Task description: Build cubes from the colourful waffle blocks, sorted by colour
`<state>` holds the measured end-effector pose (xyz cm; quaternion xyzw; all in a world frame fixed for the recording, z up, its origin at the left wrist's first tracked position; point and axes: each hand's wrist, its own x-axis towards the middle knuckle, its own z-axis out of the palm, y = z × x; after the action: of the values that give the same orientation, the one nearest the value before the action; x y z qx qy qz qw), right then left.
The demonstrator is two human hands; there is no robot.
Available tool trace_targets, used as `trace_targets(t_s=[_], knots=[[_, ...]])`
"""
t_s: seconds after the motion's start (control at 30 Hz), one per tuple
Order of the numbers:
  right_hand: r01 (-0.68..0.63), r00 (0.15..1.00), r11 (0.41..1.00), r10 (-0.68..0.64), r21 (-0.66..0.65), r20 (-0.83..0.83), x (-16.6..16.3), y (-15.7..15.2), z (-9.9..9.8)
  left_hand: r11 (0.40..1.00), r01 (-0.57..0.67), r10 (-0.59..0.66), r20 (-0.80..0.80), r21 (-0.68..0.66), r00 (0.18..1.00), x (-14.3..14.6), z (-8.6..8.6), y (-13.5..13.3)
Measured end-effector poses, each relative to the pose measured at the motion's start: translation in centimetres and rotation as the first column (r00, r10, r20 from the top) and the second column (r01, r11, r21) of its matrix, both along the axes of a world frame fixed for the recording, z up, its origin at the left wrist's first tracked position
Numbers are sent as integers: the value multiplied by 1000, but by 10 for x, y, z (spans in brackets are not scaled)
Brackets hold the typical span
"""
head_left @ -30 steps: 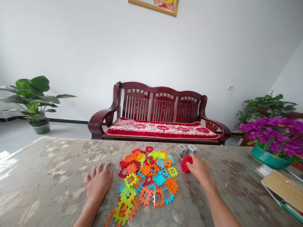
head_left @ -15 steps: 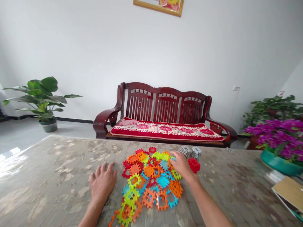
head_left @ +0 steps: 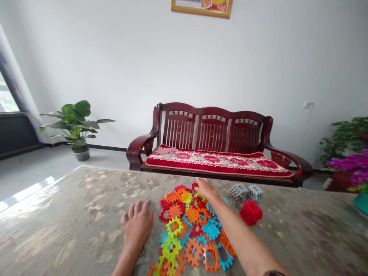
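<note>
While reaching across with the right, rests left hand [head_left: 137, 226] flat and open, holding nothing, on mottled grey-brown stone table [head_left: 71, 214], just left of pile of flat notched plastic tiles in orange, red, green and blue [head_left: 188, 214]. Has right hand [head_left: 204, 188] at pile's far edge, fingertips curled down onto red and orange tiles; cannot tell whether gripping one. Has spiky red plastic cube [head_left: 251, 212] right of forearm, apart from it, two grey-and-white plastic cubes [head_left: 238, 191] just behind.
</note>
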<state>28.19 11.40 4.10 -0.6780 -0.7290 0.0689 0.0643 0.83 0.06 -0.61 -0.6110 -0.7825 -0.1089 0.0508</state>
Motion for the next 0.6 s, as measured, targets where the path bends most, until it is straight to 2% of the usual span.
trace_targets(t_s=[0.27, 0.47, 0.6], knots=[[31, 999, 999, -31, 21, 34, 0, 2, -1, 1000, 2, -2, 3, 13, 1000, 0, -2, 1], [27, 997, 987, -16, 156, -75, 11, -9, 7, 1000, 1, -1, 15, 16, 1000, 0, 0, 1], [37, 984, 963, 11, 265, -180, 22, -35, 11, 1000, 0, 0, 14, 22, 1000, 0, 0, 1]])
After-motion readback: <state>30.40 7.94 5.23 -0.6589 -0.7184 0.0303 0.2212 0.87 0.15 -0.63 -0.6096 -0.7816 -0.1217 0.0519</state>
